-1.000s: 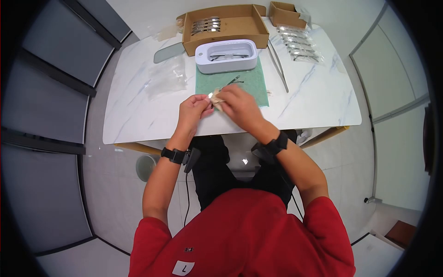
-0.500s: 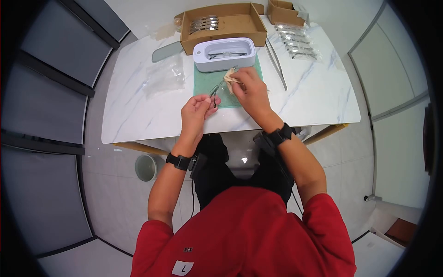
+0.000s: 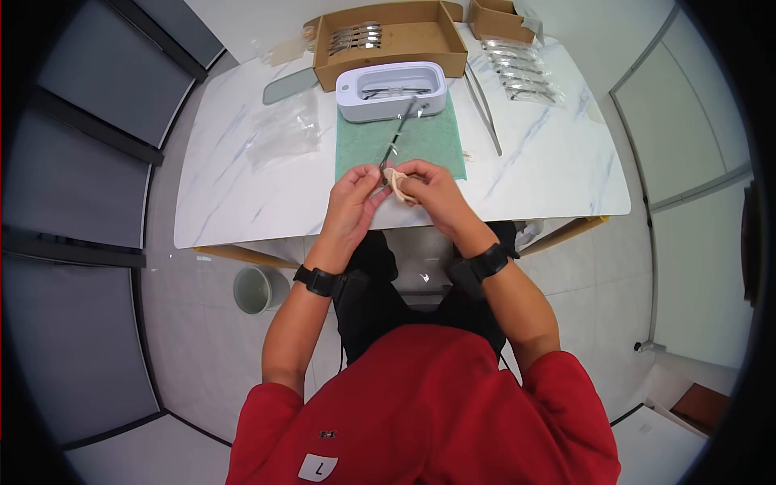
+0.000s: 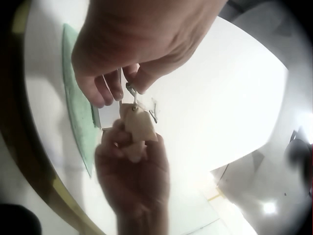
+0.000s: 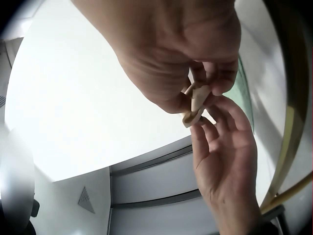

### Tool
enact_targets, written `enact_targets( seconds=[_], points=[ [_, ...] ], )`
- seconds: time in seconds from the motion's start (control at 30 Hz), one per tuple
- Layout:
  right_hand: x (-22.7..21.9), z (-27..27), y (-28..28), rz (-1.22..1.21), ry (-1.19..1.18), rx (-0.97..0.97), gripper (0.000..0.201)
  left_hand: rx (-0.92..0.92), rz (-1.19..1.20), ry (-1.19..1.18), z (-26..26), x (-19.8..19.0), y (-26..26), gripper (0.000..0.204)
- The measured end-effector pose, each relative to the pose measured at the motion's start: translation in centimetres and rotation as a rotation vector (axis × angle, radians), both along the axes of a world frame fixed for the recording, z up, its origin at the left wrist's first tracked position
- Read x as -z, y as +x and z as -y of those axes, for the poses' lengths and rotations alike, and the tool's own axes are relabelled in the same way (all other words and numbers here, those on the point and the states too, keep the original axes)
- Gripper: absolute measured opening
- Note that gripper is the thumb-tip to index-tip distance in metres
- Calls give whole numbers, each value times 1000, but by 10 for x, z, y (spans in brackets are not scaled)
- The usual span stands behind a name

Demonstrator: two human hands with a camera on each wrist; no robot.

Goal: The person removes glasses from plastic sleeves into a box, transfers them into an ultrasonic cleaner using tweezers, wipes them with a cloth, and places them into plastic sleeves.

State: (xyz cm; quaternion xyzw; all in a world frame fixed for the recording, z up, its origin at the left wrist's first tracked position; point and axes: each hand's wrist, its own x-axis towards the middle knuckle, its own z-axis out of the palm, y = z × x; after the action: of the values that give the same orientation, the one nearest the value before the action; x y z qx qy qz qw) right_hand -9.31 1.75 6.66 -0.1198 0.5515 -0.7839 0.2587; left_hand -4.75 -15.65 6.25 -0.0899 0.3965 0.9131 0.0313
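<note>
Over the front edge of the green mat (image 3: 356,149), my left hand (image 3: 354,200) pinches a pair of eyeglasses (image 3: 395,139) by one end, with a dark temple pointing away toward the basin. My right hand (image 3: 440,198) holds a bunched cream cloth (image 3: 399,184) against the glasses, close beside the left fingertips. From the left wrist, the cloth (image 4: 140,125) wraps part of the frame below the left thumb and finger. In the right wrist view the folded cloth (image 5: 199,99) sits between the right fingers and thumb, hiding most of the glasses.
A white ultrasonic cleaner (image 3: 391,107) with glasses inside stands at the mat's back. Behind it is a cardboard tray (image 3: 420,36) holding several glasses. Bagged glasses (image 3: 521,74), long tweezers (image 3: 483,109), clear plastic bags (image 3: 284,133) and a smaller box (image 3: 501,23) lie around.
The right hand with the cloth went out along the glasses, then came back toward the left hand. The glasses have turned, so a temple now points away from the body.
</note>
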Motion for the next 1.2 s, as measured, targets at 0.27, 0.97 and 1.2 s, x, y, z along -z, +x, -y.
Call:
enact_targets(
  seconds=[0.27, 0.97, 1.2],
  points=[
    [-43, 6, -6, -1161, 482, 410, 20, -263, -241, -885, -4, -7, -3, 9],
    [-41, -10, -23, -1121, 488, 642, 19, -48, -82, -469, 0, -10, 13, 11],
    [-40, -14, -31, -1313, 695, 614, 19, -67, -77, -394, 2, -11, 17, 11]
  ],
)
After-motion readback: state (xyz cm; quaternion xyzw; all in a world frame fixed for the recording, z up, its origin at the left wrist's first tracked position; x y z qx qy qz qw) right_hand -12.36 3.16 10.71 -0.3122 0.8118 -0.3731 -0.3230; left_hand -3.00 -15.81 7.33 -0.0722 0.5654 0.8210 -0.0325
